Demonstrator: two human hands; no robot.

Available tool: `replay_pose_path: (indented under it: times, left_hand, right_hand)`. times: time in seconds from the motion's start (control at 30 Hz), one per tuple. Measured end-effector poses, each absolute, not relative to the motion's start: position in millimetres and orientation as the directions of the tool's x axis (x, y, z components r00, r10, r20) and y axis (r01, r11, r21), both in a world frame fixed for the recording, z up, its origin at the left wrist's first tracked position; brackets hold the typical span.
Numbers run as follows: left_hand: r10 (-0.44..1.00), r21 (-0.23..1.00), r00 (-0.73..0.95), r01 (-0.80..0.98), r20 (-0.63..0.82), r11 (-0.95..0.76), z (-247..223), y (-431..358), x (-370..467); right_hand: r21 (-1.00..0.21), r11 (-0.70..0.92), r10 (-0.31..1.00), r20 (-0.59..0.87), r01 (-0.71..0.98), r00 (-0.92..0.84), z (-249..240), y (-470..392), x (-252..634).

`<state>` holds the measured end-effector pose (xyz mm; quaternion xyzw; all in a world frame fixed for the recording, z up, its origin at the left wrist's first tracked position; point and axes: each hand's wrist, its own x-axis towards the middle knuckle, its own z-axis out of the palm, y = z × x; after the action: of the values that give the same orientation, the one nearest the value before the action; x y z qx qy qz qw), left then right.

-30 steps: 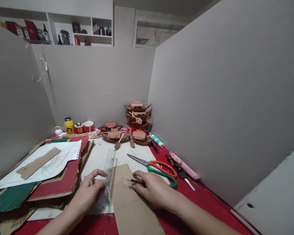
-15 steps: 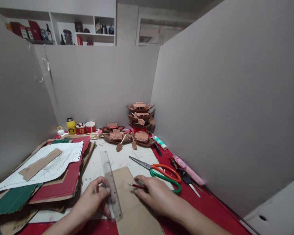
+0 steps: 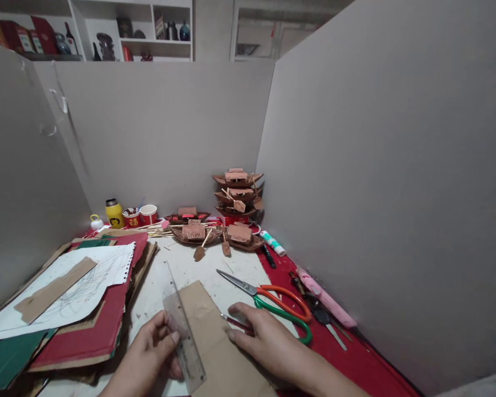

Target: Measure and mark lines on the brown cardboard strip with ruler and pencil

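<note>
A clear ruler (image 3: 184, 336) lies along the left edge of a brown cardboard piece (image 3: 210, 331). My left hand (image 3: 155, 350) pinches the ruler's left side, thumb on top and fingers curled. Over the right part of the cardboard, my right hand (image 3: 258, 336) is closed around a dark pencil (image 3: 238, 323), whose end sticks out to the left past the fingers. Just beyond that hand are scissors (image 3: 268, 298) with one orange and one green handle, blades pointing to the upper left.
Stacked cardboard (image 3: 82, 347) and a drawn-on paper sheet (image 3: 107, 275) lie at left. Model boats (image 3: 194, 231) stand at the back, with cups (image 3: 149, 214) and a yellow bottle (image 3: 114, 214). Along the right panel lie a pink tool (image 3: 326, 298) and a glue tube (image 3: 273, 243).
The view has shifted slightly. The ruler and the cardboard have slid a little left, my left hand staying on the ruler. More of the pencil shows at my right hand.
</note>
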<state>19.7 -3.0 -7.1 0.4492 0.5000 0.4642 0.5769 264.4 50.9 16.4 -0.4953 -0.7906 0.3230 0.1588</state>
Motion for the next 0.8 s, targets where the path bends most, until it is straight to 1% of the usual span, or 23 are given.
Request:
replay_pose_path:
  times: [0.2, 0.3, 0.4, 0.47, 0.57, 0.63, 0.8]
  left_hand:
    - [0.985, 0.976, 0.068, -0.141, -0.160, 0.168, -9, -1, 20]
    - [0.981, 0.970, 0.069, -0.152, -0.179, 0.187, -8, -2, 20]
    - [0.977, 0.969, 0.074, -0.137, -0.198, 0.207, -5, -3, 19]
    - [0.976, 0.970, 0.076, -0.116, -0.205, 0.212, -3, -4, 18]
    - [0.972, 0.969, 0.076, -0.085, -0.224, 0.230, -2, -5, 16]
    - [0.971, 0.970, 0.074, -0.072, -0.227, 0.233, -2, -6, 16]
    - [0.980, 0.979, 0.075, -0.074, -0.183, 0.189, -4, -6, 15]
  right_hand:
    - [-0.834, 0.196, 0.850, -0.116, 0.515, -0.513, 20, 53, 260]
    - [-0.878, 0.233, 0.785, -0.085, 0.419, -0.614, 23, 50, 260]
    - [-0.837, 0.346, 0.706, -0.065, 0.423, -0.706, 29, 44, 262]
    - [-0.789, 0.405, 0.656, -0.103, 0.463, -0.748, 36, 38, 264]
    - [-0.739, 0.434, 0.601, -0.188, 0.515, -0.777, 46, 31, 265]
    - [-0.748, 0.424, 0.565, -0.221, 0.510, -0.795, 49, 29, 265]
    - [-0.803, 0.400, 0.488, -0.220, 0.441, -0.845, 42, 32, 264]
